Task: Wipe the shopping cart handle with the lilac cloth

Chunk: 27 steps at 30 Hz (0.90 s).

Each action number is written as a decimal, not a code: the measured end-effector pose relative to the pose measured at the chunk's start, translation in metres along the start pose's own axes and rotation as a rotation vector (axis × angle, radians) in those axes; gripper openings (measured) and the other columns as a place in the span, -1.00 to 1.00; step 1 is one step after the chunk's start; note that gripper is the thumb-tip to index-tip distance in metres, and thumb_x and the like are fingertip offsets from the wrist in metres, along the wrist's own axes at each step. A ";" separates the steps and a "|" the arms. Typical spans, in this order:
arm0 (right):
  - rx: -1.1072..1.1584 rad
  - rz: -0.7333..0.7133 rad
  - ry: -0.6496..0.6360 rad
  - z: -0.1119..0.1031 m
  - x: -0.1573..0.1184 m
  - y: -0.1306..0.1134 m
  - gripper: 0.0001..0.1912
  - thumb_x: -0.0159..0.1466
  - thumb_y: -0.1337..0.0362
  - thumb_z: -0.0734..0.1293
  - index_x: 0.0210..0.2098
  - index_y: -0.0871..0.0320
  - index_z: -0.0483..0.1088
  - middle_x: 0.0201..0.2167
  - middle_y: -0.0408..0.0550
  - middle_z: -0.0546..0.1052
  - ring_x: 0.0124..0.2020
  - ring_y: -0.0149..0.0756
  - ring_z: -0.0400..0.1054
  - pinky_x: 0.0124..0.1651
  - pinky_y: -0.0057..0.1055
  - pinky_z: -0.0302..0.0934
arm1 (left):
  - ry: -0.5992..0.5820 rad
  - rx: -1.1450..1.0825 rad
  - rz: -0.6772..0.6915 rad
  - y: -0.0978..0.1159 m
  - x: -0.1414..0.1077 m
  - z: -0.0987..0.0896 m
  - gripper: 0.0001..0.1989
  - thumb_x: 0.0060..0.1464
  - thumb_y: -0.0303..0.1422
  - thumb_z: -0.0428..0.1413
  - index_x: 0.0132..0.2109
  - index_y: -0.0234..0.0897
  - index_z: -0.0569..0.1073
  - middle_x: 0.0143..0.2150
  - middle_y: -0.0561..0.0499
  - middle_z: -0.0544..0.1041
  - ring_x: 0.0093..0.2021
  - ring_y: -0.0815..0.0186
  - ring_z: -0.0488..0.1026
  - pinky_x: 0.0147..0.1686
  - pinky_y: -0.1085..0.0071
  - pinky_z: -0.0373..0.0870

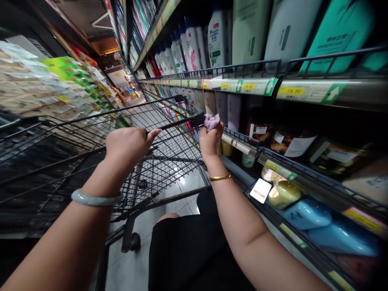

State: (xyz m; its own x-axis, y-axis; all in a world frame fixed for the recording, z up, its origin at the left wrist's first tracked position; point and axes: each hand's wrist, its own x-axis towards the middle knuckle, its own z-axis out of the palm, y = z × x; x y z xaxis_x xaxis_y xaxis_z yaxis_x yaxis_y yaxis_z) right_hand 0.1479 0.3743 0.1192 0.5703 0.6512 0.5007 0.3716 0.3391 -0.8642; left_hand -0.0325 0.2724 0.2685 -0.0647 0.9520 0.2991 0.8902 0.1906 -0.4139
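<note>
My left hand (pixel 129 141) is closed round the handle bar of a black wire shopping cart (pixel 163 155), its thumb lying along the bar. A pale bangle circles that wrist. At the right end of the handle, my right hand (pixel 211 139) is closed on a crumpled purple cloth (pixel 211 121), touching or very near the cart's corner; whether its fingers also grip the bar is hidden. A gold bracelet (pixel 220 177) sits on the right wrist. The wire basket stretches ahead and to the left of my hands.
Shelves of bottles (pixel 216 38) line the right side, with price labels (pixel 248 86) on their edges. Jars (pixel 292 141) and a lit phone-like screen (pixel 260 190) are lower right. Packaged goods (pixel 27 85) stand left. A cart wheel (pixel 135 241) rests on the tiled floor (pixel 121 270).
</note>
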 end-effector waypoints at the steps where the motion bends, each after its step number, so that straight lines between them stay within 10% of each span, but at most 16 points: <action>1: -0.006 0.000 0.004 0.000 -0.001 -0.002 -0.67 0.27 0.41 0.20 0.02 0.27 0.35 0.07 0.27 0.44 0.19 -0.05 0.31 0.32 -0.08 0.20 | -0.006 0.014 0.000 0.001 -0.001 -0.002 0.04 0.11 0.32 -0.60 -0.25 -0.25 0.62 -0.27 -0.34 0.60 -0.21 -0.12 0.55 -0.33 0.19 0.30; 16: 0.012 -0.409 -0.189 0.001 -0.044 -0.054 -0.84 0.37 0.33 0.27 -0.10 0.12 0.45 0.05 0.12 0.46 0.15 -0.12 0.32 0.33 -0.14 0.20 | -0.282 -0.135 0.119 -0.014 0.033 -0.008 -0.05 0.09 0.35 -0.42 -0.53 -0.27 0.58 -0.51 -0.21 0.53 -0.30 0.02 0.58 -0.28 0.13 0.28; 24: -0.012 0.023 -0.131 0.014 -0.036 -0.021 -0.71 0.24 0.46 0.31 -0.04 0.23 0.44 0.09 0.20 0.46 0.15 -0.10 0.34 0.30 -0.13 0.25 | -0.348 -0.405 0.122 -0.022 0.038 0.002 -0.18 0.12 0.31 -0.23 -0.33 -0.26 0.66 -0.47 -0.08 0.60 -0.42 0.20 0.52 -0.28 0.20 0.33; 27: 0.072 -0.090 -0.126 0.022 -0.056 -0.040 -0.77 0.25 0.40 0.33 -0.08 0.18 0.43 0.05 0.15 0.45 0.11 -0.10 0.36 0.26 -0.15 0.29 | -0.444 -0.527 0.101 -0.026 0.044 0.008 -0.19 0.10 0.35 -0.18 -0.34 -0.25 0.63 -0.45 -0.14 0.62 -0.45 0.20 0.52 -0.33 0.26 0.39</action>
State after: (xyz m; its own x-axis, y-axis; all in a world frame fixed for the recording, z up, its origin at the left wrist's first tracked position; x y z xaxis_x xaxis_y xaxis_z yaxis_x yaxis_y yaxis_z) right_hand 0.0856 0.3395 0.1245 0.4390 0.6944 0.5702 0.3611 0.4447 -0.8196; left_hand -0.0619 0.3111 0.2856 -0.0486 0.9882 -0.1449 0.9945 0.0614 0.0854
